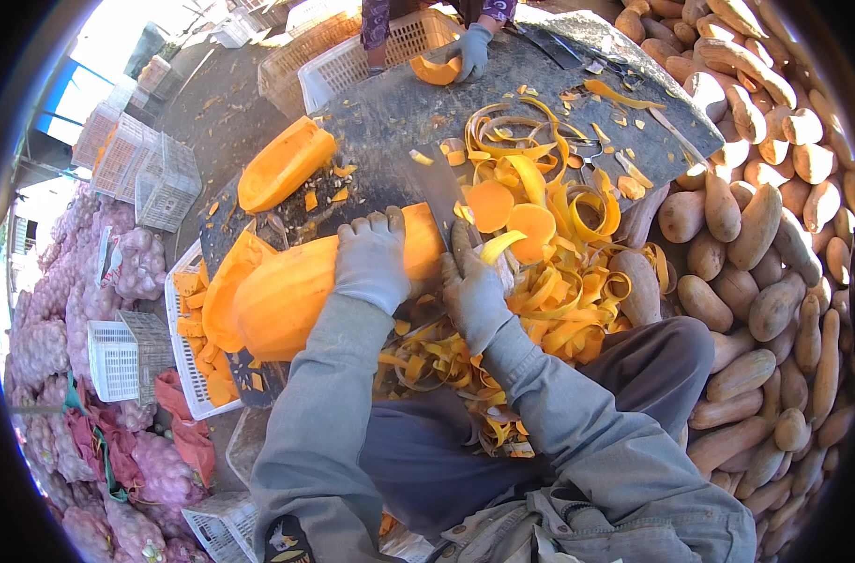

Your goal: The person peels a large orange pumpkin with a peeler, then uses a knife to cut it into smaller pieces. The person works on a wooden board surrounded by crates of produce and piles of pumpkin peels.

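Observation:
A long peeled orange squash [293, 288] lies across the dark work board [378, 112]. My gloved left hand [372, 260] grips it from above near its narrow right end. In my gloved right hand [473, 292] is a wide-bladed knife [434, 190], its blade upright against that cut end. Just right of the blade sit round squash slices [489, 205] among a heap of curled peelings [582, 281]. A hollowed squash half [286, 165] rests on the board beyond my left hand, and another hollowed piece [237, 281] leans beside the peeled squash.
Across the board, a co-worker's gloved hand [471, 53] holds a squash piece [436, 70]. A white crate [195, 394] of squash chunks stands at the board's left edge. Unpeeled squashes [758, 302] are piled at right; filled mesh sacks [47, 338] lie at left. Another knife [550, 48] lies at the back.

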Action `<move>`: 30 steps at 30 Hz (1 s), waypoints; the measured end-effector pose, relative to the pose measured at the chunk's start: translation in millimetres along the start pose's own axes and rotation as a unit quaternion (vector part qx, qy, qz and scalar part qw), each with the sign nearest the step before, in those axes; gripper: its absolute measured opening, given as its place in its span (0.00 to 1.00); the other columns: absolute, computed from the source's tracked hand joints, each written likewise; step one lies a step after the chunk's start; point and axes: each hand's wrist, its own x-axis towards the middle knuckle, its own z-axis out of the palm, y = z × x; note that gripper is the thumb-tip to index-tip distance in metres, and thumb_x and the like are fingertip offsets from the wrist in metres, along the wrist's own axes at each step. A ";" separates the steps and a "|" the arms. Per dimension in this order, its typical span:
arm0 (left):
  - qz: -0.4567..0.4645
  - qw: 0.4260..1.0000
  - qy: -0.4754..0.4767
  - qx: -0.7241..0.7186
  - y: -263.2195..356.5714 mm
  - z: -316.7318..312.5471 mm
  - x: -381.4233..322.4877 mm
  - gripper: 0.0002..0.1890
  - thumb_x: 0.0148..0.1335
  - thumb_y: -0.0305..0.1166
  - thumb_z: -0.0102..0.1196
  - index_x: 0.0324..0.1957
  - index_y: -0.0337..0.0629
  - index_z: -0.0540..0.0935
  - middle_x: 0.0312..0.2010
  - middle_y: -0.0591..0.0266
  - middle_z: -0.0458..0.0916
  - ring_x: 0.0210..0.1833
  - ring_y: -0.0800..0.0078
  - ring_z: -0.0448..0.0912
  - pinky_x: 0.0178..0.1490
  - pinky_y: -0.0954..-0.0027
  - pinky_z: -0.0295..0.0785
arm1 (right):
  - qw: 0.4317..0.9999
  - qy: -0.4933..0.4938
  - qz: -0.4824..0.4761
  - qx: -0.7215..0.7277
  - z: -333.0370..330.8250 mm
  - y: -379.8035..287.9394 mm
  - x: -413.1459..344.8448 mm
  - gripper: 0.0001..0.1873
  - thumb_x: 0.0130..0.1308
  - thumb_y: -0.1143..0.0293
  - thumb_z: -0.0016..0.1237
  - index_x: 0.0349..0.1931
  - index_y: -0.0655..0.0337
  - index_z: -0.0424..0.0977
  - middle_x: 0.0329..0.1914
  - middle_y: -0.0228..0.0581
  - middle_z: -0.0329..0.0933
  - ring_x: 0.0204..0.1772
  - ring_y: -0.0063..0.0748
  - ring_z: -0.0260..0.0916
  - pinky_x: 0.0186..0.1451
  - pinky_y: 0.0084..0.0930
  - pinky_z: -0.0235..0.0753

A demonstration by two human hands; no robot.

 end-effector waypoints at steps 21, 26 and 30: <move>-0.038 0.998 -0.040 -0.009 -45.8 0.9 -35.8 0.72 0.39 0.80 0.67 0.83 0.54 0.56 0.79 0.57 0.64 0.83 0.56 0.57 0.82 0.35 0.47 | 0.972 -0.109 -0.088 -0.189 -18.3 -6.3 -59.5 0.35 0.79 0.62 0.45 0.81 0.65 0.53 0.40 0.65 0.80 0.41 0.64 0.81 0.44 0.53 0.81; -0.038 0.995 -0.087 0.001 -44.6 -5.9 -34.0 0.70 0.41 0.80 0.67 0.81 0.50 0.59 0.79 0.57 0.63 0.84 0.56 0.57 0.81 0.37 0.51 | 0.970 -0.077 -0.092 -0.210 -12.4 -6.7 -53.5 0.35 0.79 0.63 0.45 0.81 0.66 0.53 0.40 0.63 0.81 0.40 0.63 0.82 0.44 0.52 0.81; -0.031 0.997 -0.067 -0.016 -47.6 -0.8 -33.6 0.69 0.41 0.79 0.68 0.80 0.50 0.60 0.79 0.58 0.64 0.83 0.57 0.58 0.81 0.36 0.50 | 0.974 -0.032 -0.029 -0.223 -3.9 -20.8 -16.8 0.35 0.79 0.62 0.45 0.81 0.63 0.53 0.44 0.62 0.84 0.44 0.63 0.83 0.47 0.52 0.81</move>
